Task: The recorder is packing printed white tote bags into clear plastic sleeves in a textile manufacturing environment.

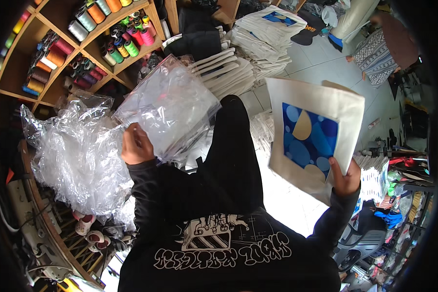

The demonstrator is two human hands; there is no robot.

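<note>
In my right hand (346, 176) is a cream canvas pouch (310, 138) with a blue printed panel of round and drop shapes; my thumb lies over its front and the fingers go behind it. My left hand (137, 144) is closed at the near left edge of a pile of flat clear plastic bags (170, 104), fingers curled and pinching at the film. How many layers it grips cannot be made out. Left of that hand lies a big crumpled heap of clear plastic bags (78, 155).
Wooden shelves (78, 53) with colourful thread cones stand at the far left. Stacks of cream fabric pieces (263, 41) sit on the tiled floor ahead. Another person (387, 53) is at the far right. A dark plastic chair (360, 241) stands at the near right.
</note>
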